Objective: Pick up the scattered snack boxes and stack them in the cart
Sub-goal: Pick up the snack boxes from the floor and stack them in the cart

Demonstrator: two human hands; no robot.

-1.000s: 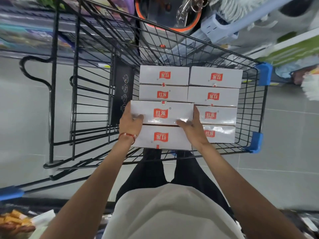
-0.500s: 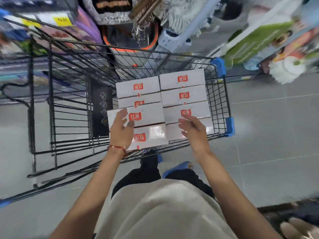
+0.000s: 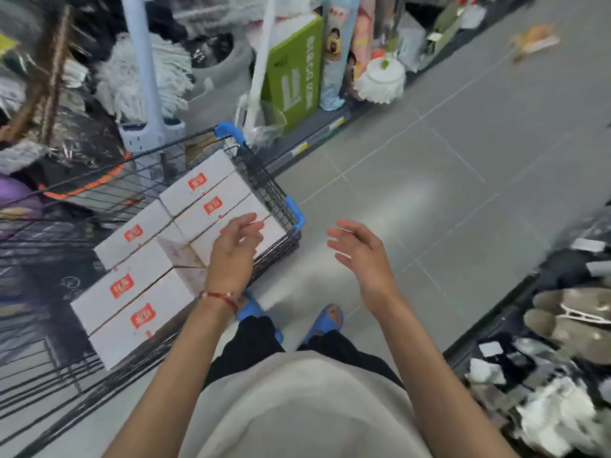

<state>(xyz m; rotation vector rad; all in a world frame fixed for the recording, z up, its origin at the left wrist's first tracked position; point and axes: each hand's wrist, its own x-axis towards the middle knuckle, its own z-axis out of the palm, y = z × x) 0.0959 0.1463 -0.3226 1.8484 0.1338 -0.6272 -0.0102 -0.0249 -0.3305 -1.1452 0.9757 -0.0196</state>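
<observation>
Several white snack boxes (image 3: 139, 292) with red labels lie stacked in two rows inside the black wire cart (image 3: 281, 206) with blue corner guards, at the left of the head view. My left hand (image 3: 233, 249) hovers above the cart's near right corner, fingers loosely spread, holding nothing. My right hand (image 3: 357, 249) hangs over the grey floor to the right of the cart, fingers relaxed and empty. One orange-and-white package (image 3: 534, 39) lies on the floor far up the aisle; blur hides what it is.
Mops (image 3: 145, 81), a green carton (image 3: 294, 71) and rolled goods line the shelf behind the cart. A low display of slippers and packets (image 3: 568, 328) runs along the right. Grey tiled floor (image 3: 463, 180) stretches ahead. My blue sandals (image 3: 325, 320) stand beside the cart.
Both hands let go of the box they were setting on the stack and drew back from the cart. The view swung right, so the cart now sits at the left.
</observation>
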